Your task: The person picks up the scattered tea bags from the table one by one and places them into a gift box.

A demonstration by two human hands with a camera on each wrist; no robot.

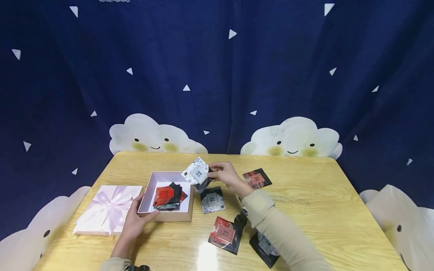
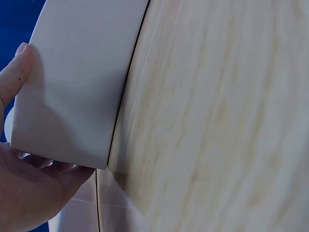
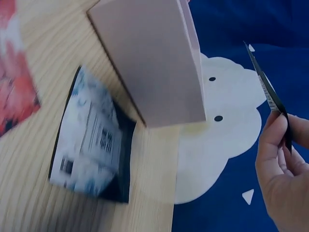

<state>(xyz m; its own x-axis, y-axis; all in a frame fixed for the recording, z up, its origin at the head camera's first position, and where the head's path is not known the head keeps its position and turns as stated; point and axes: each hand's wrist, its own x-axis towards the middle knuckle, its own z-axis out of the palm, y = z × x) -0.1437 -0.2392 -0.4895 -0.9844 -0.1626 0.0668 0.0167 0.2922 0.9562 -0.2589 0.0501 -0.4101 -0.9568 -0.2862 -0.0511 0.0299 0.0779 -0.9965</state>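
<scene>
My left hand [image 1: 135, 221] grips the near left corner of an open pale pink box [image 1: 173, 216], its thumb over the front edge and its fingers along the side. Inside the box lies a loose pile of red and black square packets [image 1: 167, 195]. Between thumb and fingers my right hand [image 1: 224, 174] pinches a white-and-black packet [image 1: 197, 171], raised over the box's right edge. Seen from the right wrist, this packet [image 3: 267, 87] is thin and nearly edge-on. A similar blue-white packet [image 1: 212, 200] rests on the table just right of the box.
The lid [image 1: 109, 210] with a pale ribbon bow lies left of the box. A red-and-black packet [image 1: 223, 234] sits near the front, another red one [image 1: 256, 178] farther back. A dark packet [image 1: 263, 248] is partly under the right forearm. A blue cloud-patterned curtain [image 1: 217, 94] hangs behind the table.
</scene>
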